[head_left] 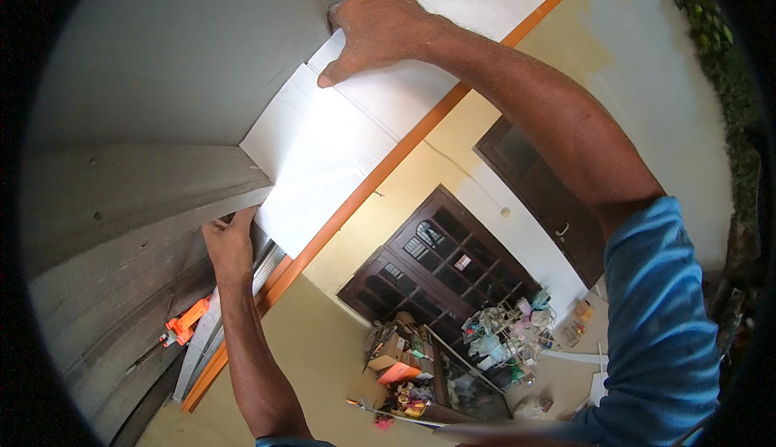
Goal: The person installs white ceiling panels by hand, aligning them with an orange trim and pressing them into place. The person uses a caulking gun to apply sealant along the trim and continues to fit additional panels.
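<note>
A white panel (pixel 323 156) runs diagonally under grey boarding (pixel 162 67), along an orange-brown trim strip (pixel 380 172). My right hand (pixel 372 39) grips the panel's upper edge, thumb on its face and fingers curled over the far side. At the panel's lower end, my left hand (pixel 230 245) is closed just below a grey beam (pixel 145 217); what its fingertips hold is hidden. An orange tool (pixel 191 320) rests beside metal strips at the lower left, near my left forearm.
Below are dark double doors (pixel 432 261), another brown door (pixel 533 188) and yellow-white walls. Cartons (pixel 388 350), bags and a piled rack (pixel 501 326) stand by the doors, with long pieces lying around them. Greenery (pixel 703 35) lines the right side.
</note>
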Demonstrator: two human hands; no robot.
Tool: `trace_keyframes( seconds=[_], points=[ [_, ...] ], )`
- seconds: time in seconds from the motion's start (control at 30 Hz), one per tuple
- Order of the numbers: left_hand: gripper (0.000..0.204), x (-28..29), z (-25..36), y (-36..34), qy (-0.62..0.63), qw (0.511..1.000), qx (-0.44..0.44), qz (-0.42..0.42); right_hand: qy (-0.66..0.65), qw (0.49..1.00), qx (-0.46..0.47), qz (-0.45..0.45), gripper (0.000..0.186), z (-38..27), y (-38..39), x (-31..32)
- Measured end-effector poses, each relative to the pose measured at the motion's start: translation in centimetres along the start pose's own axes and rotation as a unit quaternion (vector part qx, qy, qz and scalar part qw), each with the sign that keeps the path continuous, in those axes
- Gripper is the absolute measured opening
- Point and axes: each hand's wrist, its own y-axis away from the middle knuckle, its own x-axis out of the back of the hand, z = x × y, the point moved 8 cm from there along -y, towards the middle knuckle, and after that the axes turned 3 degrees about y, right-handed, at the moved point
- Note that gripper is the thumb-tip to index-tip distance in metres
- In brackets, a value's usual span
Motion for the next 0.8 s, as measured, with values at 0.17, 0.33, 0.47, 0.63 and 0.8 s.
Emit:
trace_keyframes(
  seconds=[0.17,0.33,0.47,0.63,0.8],
  points=[
    [0.04,0.1,-0.4,-0.5,0.037,0.999,-0.03,0.012,-0.023,1.0,0.005,0.008,0.07,-0.1,0.2,0.7],
    [0.041,0.4,-0.9,-0.5,0.026,0.999,-0.036,0.032,-0.041,0.999,0.014,0.021,0.058,-0.2,0.4,0.9],
    [0.038,0.4,-0.9,-0.2,0.009,0.999,-0.023,0.041,-0.041,0.999,-0.01,0.017,0.072,-0.2,0.4,0.6],
    [0.042,0.5,-0.3,-0.3,-0.017,0.999,-0.013,0.05,-0.034,0.999,-0.016,0.014,0.059,-0.4,0.5,0.7],
    [0.046,0.6,-1.1,-0.2,-0.015,0.999,-0.007,0.03,-0.059,0.998,-0.009,-0.007,0.056,-0.4,1.0,1.3]
  ],
)
